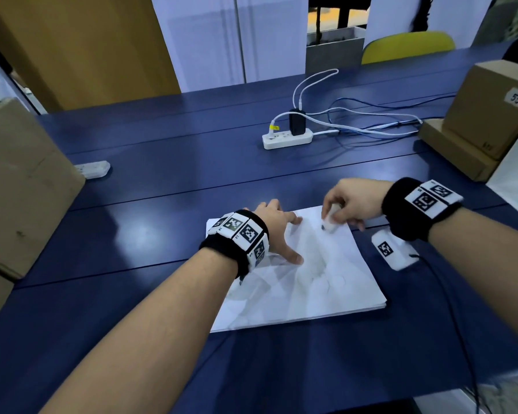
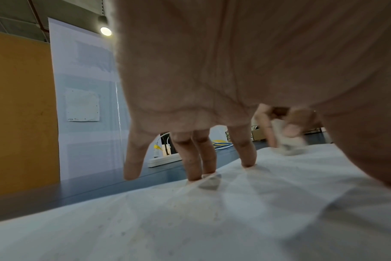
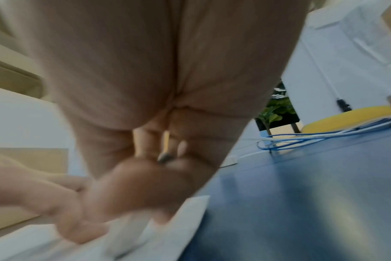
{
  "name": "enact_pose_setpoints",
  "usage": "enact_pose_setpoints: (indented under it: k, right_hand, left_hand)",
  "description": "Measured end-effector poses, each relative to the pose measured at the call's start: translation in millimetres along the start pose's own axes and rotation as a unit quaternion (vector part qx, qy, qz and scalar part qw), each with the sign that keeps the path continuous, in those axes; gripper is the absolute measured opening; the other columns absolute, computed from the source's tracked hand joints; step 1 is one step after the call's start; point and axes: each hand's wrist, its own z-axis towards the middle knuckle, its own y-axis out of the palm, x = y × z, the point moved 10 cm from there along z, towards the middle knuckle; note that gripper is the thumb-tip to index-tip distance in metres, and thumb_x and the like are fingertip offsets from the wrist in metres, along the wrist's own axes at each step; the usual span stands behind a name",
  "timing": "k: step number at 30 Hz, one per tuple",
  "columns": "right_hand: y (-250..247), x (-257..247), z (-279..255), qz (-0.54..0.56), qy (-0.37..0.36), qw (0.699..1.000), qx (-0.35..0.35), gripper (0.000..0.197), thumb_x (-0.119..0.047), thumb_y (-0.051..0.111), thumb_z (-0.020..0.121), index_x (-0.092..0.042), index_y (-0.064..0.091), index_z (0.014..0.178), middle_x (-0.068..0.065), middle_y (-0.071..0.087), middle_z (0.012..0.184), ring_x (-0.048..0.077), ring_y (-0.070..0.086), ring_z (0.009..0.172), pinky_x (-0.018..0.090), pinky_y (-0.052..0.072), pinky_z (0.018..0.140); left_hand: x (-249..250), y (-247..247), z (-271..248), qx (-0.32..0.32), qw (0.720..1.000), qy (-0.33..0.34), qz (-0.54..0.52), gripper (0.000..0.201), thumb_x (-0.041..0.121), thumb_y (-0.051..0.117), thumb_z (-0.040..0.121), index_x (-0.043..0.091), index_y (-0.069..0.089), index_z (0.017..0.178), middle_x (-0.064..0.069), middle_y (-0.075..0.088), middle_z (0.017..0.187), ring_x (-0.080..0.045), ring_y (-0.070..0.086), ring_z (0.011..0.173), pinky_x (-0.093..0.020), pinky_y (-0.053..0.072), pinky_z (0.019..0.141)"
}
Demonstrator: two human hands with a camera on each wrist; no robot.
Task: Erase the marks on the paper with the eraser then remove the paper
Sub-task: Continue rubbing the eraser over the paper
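A stack of white paper [image 1: 299,288] lies on the blue table [image 1: 168,186] in front of me. My left hand [image 1: 286,236] presses flat on the paper's left half with spread, straight fingers [image 2: 204,159]; the sheet [image 2: 212,220] wrinkles under them. My right hand [image 1: 335,215] pinches a white eraser [image 1: 331,219] and holds its tip on the paper near the far right corner, beside a small dark mark [image 1: 323,227]. The left wrist view shows that eraser [image 2: 289,141] blurred, down on the sheet. In the blurred right wrist view my curled palm hides most of the eraser.
A white power strip [image 1: 287,138] with a black plug and blue and white cables [image 1: 371,122] lies further back. Cardboard boxes stand at the left [image 1: 21,186] and right [image 1: 488,109]. A small white tagged device [image 1: 395,252] sits beside the paper's right edge.
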Motion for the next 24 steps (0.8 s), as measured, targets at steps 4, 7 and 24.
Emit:
enact_pose_setpoints:
  k: [4, 7, 24]
  right_hand:
    - [-0.5, 4.6, -5.4, 0.032, 0.001, 0.999, 0.007, 0.004, -0.017, 0.073, 0.083, -0.016, 0.072, 0.087, 0.001, 0.062, 0.054, 0.020, 0.054, 0.037, 0.022, 0.045, 0.049]
    - [20.9, -9.0, -14.3, 0.044, -0.013, 0.996, -0.080, 0.009, -0.009, 0.069, 0.084, -0.012, 0.075, 0.090, 0.002, 0.062, 0.055, 0.021, 0.053, 0.038, 0.020, 0.043, 0.044]
    - [-11.7, 4.8, 6.0, 0.037, 0.007, 0.998, 0.045, 0.012, -0.009, 0.067, 0.085, -0.018, 0.074, 0.089, -0.006, 0.060, 0.046, 0.015, 0.054, 0.035, 0.031, 0.054, 0.057]
  left_hand:
    - [-0.6, -0.1, -1.5, 0.003, 1.000, 0.000, 0.002, 0.096, 0.073, 0.072, 0.061, 0.044, 0.032, 0.144, -0.001, 0.038, 0.133, -0.024, 0.038, 0.126, -0.049, 0.034, 0.098]
    - [-0.5, -0.7, -1.5, 0.002, 1.000, -0.002, 0.000, 0.096, 0.073, 0.072, 0.060, 0.045, 0.033, 0.143, 0.000, 0.039, 0.131, -0.023, 0.038, 0.125, -0.050, 0.033, 0.098]
    - [1.4, 1.1, -2.0, 0.007, 1.000, 0.003, -0.001, 0.094, 0.069, 0.072, 0.065, 0.042, 0.031, 0.145, -0.002, 0.037, 0.134, -0.025, 0.036, 0.126, -0.045, 0.035, 0.094]
